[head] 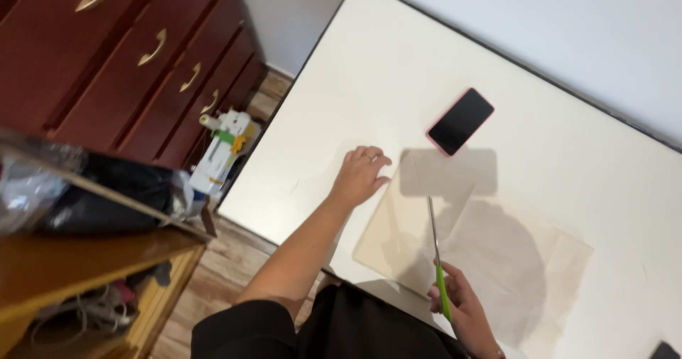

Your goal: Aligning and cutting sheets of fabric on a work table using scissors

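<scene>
the right hand (462, 306) grips the green-handled scissors (435, 249), fingers curled through the handles and blades nearly closed over the beige cloth (490, 249) lying flat on the white table (369, 82), near the pink phone (460, 121). the left hand (359, 175) rests at the cloth's left edge, fingers loosely spread. judging from this, firmer pressure beside the blades would keep the cut straight.

A pair of scissors (436, 249) with bright green handles and slim metal blades is held over a sheet of beige cloth (490, 259), the blades pointing away across it. The cloth is spread flat on the white table, rectangular, pale tan, faintly creased, its near edge close to the table's front edge.
</scene>
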